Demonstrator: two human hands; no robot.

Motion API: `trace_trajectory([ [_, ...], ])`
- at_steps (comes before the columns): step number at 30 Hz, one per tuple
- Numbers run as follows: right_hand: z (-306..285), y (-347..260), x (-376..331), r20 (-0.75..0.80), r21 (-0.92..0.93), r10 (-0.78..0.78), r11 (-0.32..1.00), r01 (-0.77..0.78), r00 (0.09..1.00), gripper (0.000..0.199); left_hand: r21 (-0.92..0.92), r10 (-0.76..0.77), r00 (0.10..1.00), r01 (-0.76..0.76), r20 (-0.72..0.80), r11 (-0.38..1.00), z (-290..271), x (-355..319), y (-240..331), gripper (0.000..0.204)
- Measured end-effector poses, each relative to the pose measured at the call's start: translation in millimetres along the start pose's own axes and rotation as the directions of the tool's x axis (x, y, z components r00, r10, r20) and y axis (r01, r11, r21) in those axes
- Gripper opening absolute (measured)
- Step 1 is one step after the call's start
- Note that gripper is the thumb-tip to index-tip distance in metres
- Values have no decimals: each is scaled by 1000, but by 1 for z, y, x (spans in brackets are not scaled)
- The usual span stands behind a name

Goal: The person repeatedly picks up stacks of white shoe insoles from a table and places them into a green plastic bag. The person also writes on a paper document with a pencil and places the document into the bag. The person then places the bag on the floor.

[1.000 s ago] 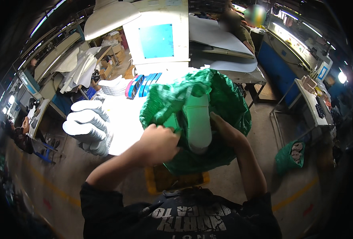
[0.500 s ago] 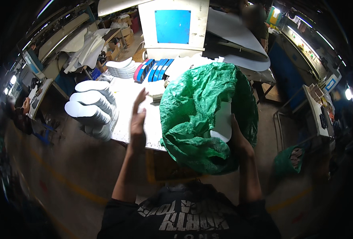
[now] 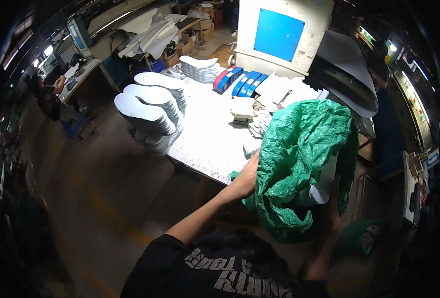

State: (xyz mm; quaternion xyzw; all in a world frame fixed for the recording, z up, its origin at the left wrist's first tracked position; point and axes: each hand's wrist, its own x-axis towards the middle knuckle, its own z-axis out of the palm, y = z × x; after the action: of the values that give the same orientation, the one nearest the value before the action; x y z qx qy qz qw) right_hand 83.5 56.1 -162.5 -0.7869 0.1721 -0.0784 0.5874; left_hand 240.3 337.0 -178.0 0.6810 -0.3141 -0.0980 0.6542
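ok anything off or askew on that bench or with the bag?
Nothing damaged or spilled. The stacks of white sole-shaped sheets jut past the white table edge at its left corner, fanned rather than squared. The green bag is crumpled, held between the left hand and right hand, with white pieces showing at its opening.

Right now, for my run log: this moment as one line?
left hand: on green bag | right hand: under bag | white pieces: inside | table: behind
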Motion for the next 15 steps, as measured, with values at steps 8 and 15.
trace_trajectory([
  [8,-42,-124,-76,459,-570,415,816,-98,786,26,385,336,190,385,-923,839,-240,4,-13,80],
  [15,-8,-160,-106,731,-348,-97,798,492,675,20,-390,-413,183,150,-892,909,-346,-8,-66,125],
])
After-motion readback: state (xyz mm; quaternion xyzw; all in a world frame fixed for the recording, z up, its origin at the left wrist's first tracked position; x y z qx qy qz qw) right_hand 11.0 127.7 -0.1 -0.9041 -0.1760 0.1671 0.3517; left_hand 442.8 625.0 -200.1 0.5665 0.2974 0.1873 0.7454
